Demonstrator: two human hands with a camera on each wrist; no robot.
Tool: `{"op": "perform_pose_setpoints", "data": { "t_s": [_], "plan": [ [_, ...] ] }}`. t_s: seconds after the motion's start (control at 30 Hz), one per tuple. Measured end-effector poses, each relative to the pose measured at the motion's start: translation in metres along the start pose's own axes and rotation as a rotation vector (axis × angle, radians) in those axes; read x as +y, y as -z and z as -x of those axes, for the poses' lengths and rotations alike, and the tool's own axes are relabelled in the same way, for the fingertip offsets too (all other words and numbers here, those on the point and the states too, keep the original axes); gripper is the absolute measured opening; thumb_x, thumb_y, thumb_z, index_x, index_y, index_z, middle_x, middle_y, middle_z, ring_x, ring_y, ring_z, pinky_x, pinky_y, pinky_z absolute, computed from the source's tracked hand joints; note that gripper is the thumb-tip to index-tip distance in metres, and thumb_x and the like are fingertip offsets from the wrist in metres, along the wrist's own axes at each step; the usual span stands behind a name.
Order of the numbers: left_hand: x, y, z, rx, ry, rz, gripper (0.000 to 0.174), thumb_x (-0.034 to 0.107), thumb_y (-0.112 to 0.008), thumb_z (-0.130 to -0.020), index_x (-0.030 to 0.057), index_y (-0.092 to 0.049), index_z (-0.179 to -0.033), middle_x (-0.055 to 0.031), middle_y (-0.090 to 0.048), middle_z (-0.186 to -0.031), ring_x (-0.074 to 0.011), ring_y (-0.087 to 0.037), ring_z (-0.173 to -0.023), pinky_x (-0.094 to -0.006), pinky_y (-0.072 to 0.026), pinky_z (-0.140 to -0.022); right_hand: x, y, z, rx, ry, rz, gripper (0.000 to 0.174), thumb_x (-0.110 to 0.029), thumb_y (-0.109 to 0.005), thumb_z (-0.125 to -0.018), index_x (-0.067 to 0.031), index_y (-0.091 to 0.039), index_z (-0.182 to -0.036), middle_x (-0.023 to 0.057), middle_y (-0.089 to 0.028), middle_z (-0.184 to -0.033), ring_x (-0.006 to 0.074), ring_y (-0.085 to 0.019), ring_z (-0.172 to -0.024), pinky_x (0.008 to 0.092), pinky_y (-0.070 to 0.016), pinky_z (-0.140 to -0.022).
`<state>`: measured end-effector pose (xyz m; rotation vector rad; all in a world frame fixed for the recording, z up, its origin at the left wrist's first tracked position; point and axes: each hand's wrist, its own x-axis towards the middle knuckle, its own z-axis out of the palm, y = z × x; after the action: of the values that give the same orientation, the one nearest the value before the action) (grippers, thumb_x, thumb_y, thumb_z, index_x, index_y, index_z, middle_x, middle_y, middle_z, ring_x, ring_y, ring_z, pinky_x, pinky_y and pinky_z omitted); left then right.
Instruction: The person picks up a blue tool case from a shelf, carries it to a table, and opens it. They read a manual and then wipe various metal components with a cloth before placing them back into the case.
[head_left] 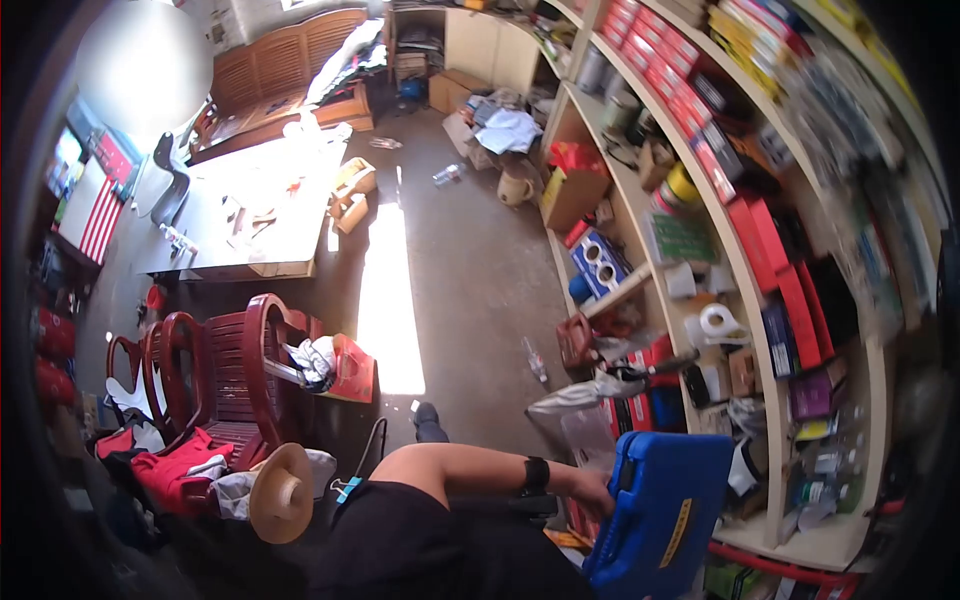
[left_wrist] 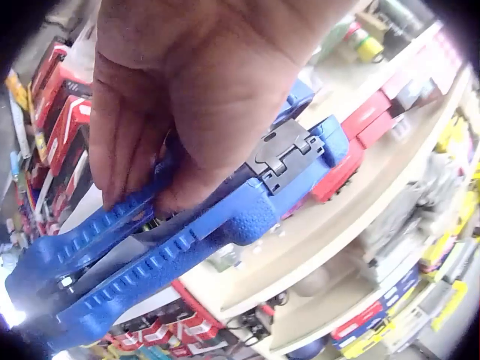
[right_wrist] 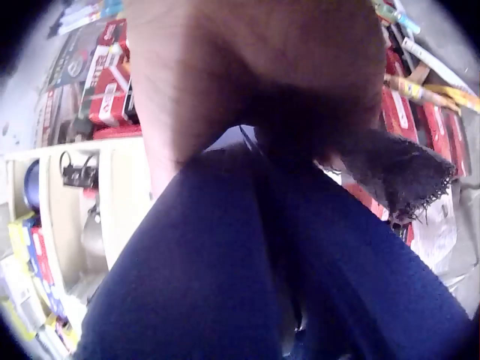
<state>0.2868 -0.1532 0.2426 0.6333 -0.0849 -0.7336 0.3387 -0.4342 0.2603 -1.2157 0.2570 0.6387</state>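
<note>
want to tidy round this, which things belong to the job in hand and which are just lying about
In hand:
- blue case
- left hand, gripping it
- right hand, close by, fingers hidden

Seemingly just lying about:
- straw hat
- folded umbrella
- floor bottle
- white roll

Open lane left over floor [head_left: 465,290], between red wooden chair [head_left: 225,365] and shelving [head_left: 655,310]; plastic bottle [head_left: 536,360] lying in it, near shelving. Right side of lane crowded by folded umbrella [head_left: 585,392]. Reach past blue case [head_left: 650,515] obstructed by packed shelves. Narrow gap between case's ribbed blue edges partly filled by left-hand fingers [left_wrist: 124,161]; metal latch [left_wrist: 283,156] fixed alongside.
</note>
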Motion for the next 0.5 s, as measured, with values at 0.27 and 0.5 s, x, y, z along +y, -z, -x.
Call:
{"op": "perform_pose_setpoints", "data": {
  "t_s": [0.27,0.5],
  "plan": [
    [0.081,0.083,0.282,0.604,-0.225,-0.141,0.036,0.026,-0.078,-0.080,0.0066,-0.070,-0.109,-0.0056,-0.072,-0.093,-0.0146,-0.070,-0.078,-0.0264,-0.0577,-0.069,0.074,-0.239,-0.026,-0.299,-0.106,0.110,0.079,-0.056,-0.049,-0.094,0.0006,-0.032,-0.146,0.0152,-0.045,-0.144,0.0292,-0.049,-0.128,0.0412,-0.0408,-0.108],
    [0.109,0.087,0.513,0.998,-0.606,0.014,0.038,0.020,-0.075,-0.082,0.0017,-0.066,-0.114,-0.0098,-0.071,-0.096,-0.0168,-0.070,-0.082,-0.0290,-0.0578,-0.076,0.121,-0.474,-0.077,-0.628,-0.226,0.258,0.079,-0.056,-0.048,-0.094,0.0014,-0.033,-0.146,0.0150,-0.046,-0.143,0.0284,-0.049,-0.127,0.0409,-0.0414,-0.107]
  ]
}}
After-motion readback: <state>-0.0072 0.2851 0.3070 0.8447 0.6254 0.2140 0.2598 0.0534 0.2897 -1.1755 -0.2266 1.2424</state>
